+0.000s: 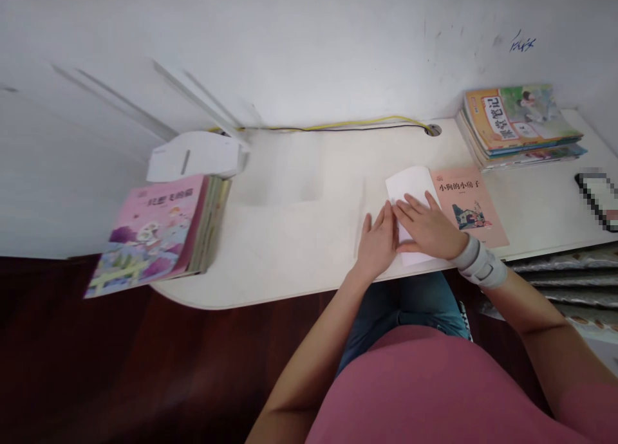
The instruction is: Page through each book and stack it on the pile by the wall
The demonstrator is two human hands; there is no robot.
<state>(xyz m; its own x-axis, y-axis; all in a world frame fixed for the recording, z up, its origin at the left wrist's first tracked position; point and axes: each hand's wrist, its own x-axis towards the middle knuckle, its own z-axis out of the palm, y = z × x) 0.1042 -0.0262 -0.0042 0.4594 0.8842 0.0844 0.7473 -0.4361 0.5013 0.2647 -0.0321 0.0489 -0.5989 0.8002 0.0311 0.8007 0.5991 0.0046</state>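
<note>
A white sheet (410,181) lies near the front edge of the table, under my hands. My right hand (431,226) rests flat across it, fingers stretched and spread, with a grey band round the wrist. Along the sheet's left edge, my left hand (379,243) is held with extended fingers, its fingertips close to those of the right. Directly right of the sheet is a salmon-pink picture book (470,206), cover up, partly behind my right hand. I cannot tell whether sheet and book are joined.
A stack of books with a pink top cover (154,231) overhangs the table's left end, beside a white device (193,154). More books (526,119) are piled at the back right, near a phone (599,199). A yellow cable (338,125) runs along the wall into a hole.
</note>
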